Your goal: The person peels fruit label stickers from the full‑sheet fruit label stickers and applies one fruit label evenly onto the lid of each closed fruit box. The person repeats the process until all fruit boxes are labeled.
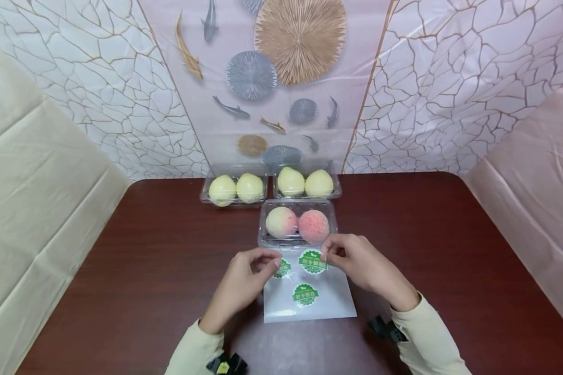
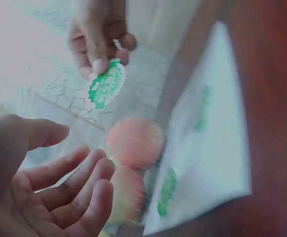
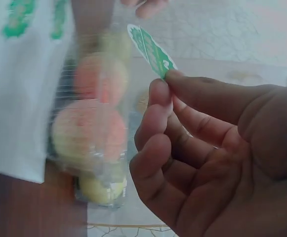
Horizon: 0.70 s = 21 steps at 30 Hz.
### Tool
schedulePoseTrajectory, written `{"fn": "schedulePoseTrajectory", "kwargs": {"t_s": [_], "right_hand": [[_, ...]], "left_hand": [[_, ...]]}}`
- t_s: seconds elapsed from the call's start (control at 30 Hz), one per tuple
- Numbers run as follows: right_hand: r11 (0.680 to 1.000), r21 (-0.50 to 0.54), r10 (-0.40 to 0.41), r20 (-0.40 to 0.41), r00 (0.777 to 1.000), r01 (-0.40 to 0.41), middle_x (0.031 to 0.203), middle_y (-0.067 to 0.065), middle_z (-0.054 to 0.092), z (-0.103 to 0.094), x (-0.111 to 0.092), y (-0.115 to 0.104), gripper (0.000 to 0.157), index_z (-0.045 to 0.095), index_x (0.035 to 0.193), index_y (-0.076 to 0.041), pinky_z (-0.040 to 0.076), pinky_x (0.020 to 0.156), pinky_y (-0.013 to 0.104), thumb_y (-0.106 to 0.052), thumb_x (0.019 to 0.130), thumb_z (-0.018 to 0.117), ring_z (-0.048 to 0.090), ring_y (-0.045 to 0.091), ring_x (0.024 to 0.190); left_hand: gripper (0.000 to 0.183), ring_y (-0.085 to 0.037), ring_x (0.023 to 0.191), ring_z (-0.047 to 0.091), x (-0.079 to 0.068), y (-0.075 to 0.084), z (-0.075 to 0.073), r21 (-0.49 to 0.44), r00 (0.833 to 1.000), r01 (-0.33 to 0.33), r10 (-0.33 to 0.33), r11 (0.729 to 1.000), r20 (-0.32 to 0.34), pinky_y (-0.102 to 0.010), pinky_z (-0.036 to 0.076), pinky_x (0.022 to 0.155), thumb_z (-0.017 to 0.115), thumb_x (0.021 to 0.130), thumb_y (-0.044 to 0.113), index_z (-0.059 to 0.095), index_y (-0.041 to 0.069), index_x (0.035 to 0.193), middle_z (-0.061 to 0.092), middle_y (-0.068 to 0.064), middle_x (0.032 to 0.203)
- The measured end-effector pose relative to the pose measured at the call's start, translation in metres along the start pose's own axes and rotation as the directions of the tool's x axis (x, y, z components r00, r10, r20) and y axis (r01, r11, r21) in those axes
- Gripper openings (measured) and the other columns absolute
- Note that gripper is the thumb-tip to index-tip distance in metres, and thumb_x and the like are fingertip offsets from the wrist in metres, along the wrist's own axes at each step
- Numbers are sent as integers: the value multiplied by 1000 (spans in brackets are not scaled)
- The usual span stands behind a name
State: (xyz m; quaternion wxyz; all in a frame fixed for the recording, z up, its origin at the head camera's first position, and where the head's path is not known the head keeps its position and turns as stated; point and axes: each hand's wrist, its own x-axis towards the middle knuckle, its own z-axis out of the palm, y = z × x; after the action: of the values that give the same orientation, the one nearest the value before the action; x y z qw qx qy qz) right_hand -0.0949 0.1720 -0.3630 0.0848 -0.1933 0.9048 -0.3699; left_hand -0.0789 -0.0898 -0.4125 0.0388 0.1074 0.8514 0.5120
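Green and white, a scalloped sticker [image 1: 312, 262] is pinched by the right hand [image 1: 363, 263] between thumb and forefinger, off the white sheet [image 1: 281, 307]; the left hand [image 1: 242, 281] (fingers relaxed and parted) hovers over the sheet's left edge. Just beyond on the tabletop [image 1: 169, 250], a clear plastic clamshell [image 1: 261, 229] contains two peaches [image 1: 314, 226].

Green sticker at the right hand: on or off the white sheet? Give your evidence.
Off: the right hand pinches the sticker at its edge; both wrist views show it apart from the white sheet.
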Motion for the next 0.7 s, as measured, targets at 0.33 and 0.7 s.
{"fn": "schedulePoseTrajectory", "kwargs": {"t_s": [0.33, 0.7], "right_hand": [[986, 167, -10, 48, 999, 2, 85, 0, 67, -11, 21, -4, 5, 72, 100, -6, 49, 73, 31, -4, 100, 68, 59, 17, 82], [937, 322, 132, 31, 991, -135, 87, 5, 62, 3, 31, 9, 13, 71, 110, 1, 45, 67, 30, -1, 103, 60, 56, 22, 82]], "left_hand": [[27, -32, 97, 76, 40, 10, -9, -205, 979, 120, -82, 971, 186, -46, 60, 86, 67, 104, 21, 77, 1, 119, 78, -17, 105], [15, -11, 79, 69, 46, 5, -7, -198, 992, 117, -104, 973, 77, -41, 59, 84, 69, 98, 9, 79, -1, 101, 77, -8, 87]]}}
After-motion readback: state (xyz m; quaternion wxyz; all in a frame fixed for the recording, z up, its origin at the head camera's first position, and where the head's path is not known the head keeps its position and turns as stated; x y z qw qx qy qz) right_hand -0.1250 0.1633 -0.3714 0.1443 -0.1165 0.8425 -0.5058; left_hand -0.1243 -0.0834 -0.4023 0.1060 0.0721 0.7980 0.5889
